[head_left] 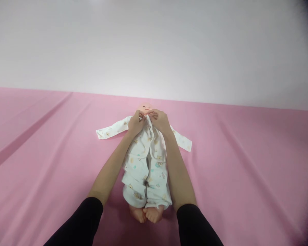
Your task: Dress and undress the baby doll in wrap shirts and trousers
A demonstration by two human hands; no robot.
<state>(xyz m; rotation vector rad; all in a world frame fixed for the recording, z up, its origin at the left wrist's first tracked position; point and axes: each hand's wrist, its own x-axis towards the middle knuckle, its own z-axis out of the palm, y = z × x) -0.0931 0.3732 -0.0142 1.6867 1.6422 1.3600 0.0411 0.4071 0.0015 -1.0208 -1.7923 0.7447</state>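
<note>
**pinkmat_fan:** Only the head view to go on. A baby doll (pixel 145 160) lies on its back on the pink sheet (pixel 246 164), head toward the white wall (pixel 154 41), bare feet (pixel 147 214) nearest the camera. It's wearing a white printed romper (pixel 141 171). Where are the hands?

**snapcounter:** Both are up at the doll's neck, just under its chin. The left hand (pixel 136 123) and right hand (pixel 159 121) each have fingers curled in, pinching the two front edges of the romper together right at the collar. They're practically touching each other there. Black sleeves are pushed up past the elbows, with the forearms running along either side of the doll's body.

**pinkmat_fan:** So how far along would you say?

**snapcounter:** I'd guess close to finished. The legs are in, with cuffs sitting just above the feet, and the front looks drawn together down the chest. There's a gap showing between the two leg panels below the belly, though, and I can't tell if that's an unfastened stretch or just how the fabric falls.

**pinkmat_fan:** And the sleeves?

**snapcounter:** Both stick out flat to either side of the doll's shoulders. They look a bit limp, so I can't say whether the doll's arms are actually in them. The top fastening seems to be what's being worked on.
</note>
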